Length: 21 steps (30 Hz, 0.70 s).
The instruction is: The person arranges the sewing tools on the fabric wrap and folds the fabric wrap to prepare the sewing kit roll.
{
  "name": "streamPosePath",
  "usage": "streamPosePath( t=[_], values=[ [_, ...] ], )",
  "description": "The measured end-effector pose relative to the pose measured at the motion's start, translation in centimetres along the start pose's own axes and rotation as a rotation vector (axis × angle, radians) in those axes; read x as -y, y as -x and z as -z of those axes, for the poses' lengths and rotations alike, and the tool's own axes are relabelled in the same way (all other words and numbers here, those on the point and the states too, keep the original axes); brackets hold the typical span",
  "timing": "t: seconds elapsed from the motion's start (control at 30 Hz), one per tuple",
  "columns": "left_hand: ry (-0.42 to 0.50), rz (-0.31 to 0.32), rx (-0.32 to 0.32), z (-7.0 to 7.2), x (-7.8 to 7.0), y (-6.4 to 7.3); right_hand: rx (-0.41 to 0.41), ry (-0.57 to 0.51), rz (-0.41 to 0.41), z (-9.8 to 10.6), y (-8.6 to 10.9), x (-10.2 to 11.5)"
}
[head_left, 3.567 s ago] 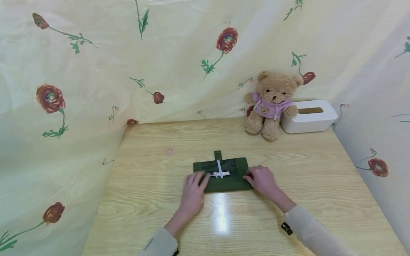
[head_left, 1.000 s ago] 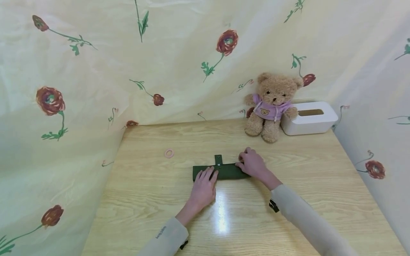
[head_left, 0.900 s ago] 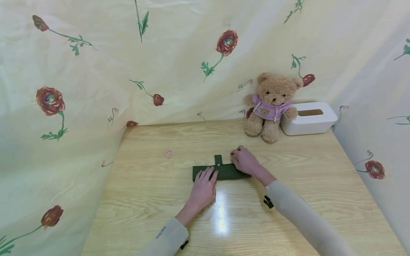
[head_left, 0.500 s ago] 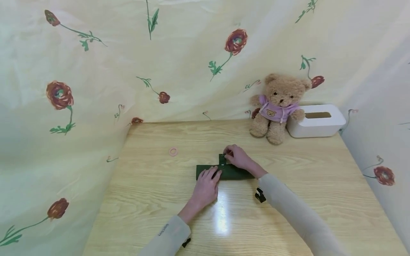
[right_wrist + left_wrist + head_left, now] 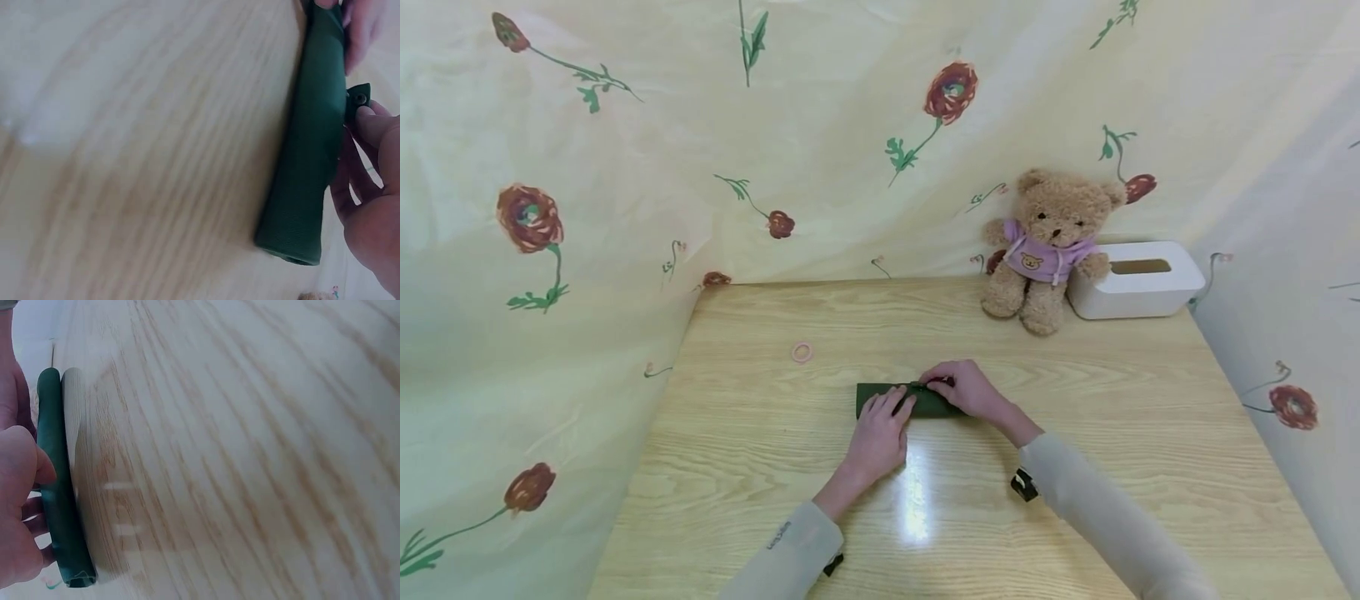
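Observation:
A dark green roll-up pouch (image 5: 936, 407) lies rolled into a narrow bundle on the wooden table, a smooth tube in the left wrist view. My left hand (image 5: 878, 435) holds its left half, the fingers reaching over the top and the thumb (image 5: 45, 469) against the near side. At the middle of the far edge my right hand (image 5: 972, 392) pinches the pouch's short strap (image 5: 357, 100) between thumb and fingers. A round metal snap shows on that strap in the right wrist view. The strap stands raised off the roll. Whatever lies inside the pouch is hidden.
A small pink ring (image 5: 802, 342) lies on the table (image 5: 760, 467) left of the pouch. At the back right a teddy bear (image 5: 1045, 250) in a lilac hoodie leans by a white tissue box (image 5: 1138, 300). Flowered cloth (image 5: 835, 108) hangs behind and at both sides.
The pouch was open with a white cable and strap inside; it is now rolled up. My right hand has moved from its right end to the strap and lifted it. My left hand stays put lately.

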<state>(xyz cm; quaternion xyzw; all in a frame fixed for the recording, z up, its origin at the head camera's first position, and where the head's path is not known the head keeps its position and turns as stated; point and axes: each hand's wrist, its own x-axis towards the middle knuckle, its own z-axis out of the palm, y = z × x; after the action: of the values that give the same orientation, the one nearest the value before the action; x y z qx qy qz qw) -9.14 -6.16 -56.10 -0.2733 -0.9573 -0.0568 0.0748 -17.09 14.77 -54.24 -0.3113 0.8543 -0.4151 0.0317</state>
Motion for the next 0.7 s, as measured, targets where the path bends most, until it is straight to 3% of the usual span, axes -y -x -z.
streamPosePath(
  t=[0.3,0.53,0.7],
  values=[
    [0.001,-0.007,-0.007,0.1,-0.1,-0.1,-0.042,0.219,0.141,-0.8,1.1,0.1],
    [-0.046,0.024,0.014,0.3,-0.5,-0.2,-0.106,0.38,0.277,-1.8,2.5,0.2],
    [-0.074,0.046,0.035,-0.2,-0.8,-0.3,-0.094,0.478,0.277,-2.5,3.9,0.4]
  ],
)
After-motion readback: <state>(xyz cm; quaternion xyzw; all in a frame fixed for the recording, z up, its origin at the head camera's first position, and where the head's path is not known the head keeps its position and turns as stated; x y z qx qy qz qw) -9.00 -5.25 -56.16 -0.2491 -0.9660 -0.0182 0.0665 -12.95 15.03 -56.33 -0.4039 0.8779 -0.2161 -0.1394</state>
